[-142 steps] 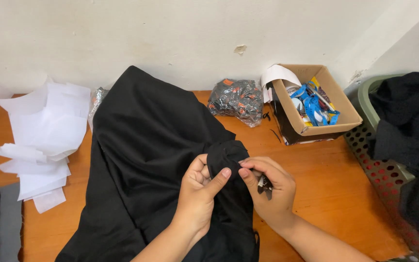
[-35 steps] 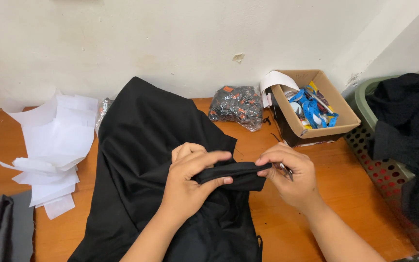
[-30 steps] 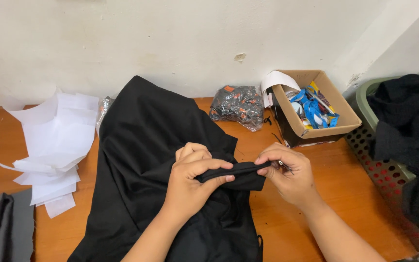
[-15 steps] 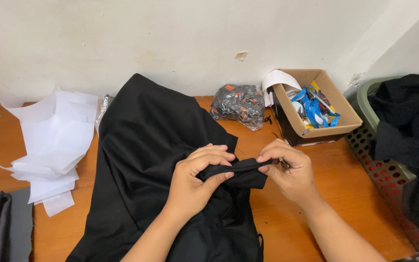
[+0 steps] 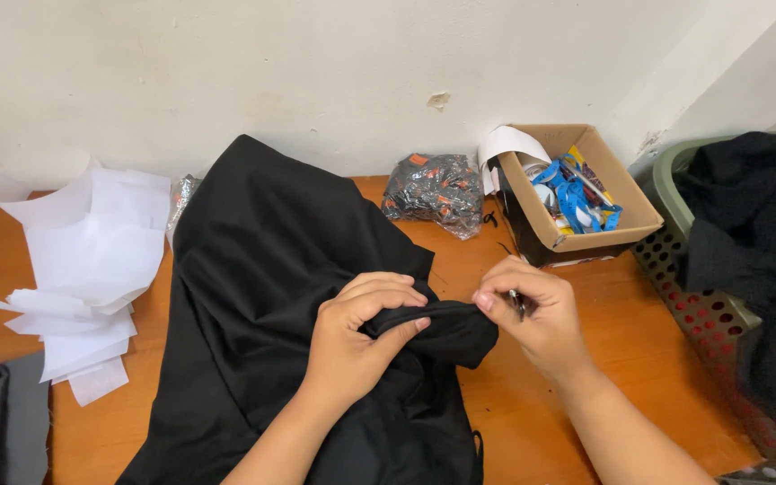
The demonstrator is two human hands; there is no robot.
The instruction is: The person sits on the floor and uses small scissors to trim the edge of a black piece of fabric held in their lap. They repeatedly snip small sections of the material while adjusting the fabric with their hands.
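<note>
Black cloth [image 5: 271, 269] spread over the wooden table [image 5: 675, 395], one fold bunched up near the front middle. Left hand [image 5: 357, 337] clamped on that fold, thumb under, fingers curled over. Right hand [image 5: 532, 314] just beside the fold's end, fingertips pinched on a small dark tool [image 5: 518, 304], too hidden to identify. Behind: foil packet [image 5: 433, 189], cardboard box [image 5: 621, 224]. Left: white papers [image 5: 92, 260]. Right: basket [image 5: 702, 305] of dark cloth.

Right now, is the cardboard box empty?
No, the cardboard box holds blue packets and other small items.
</note>
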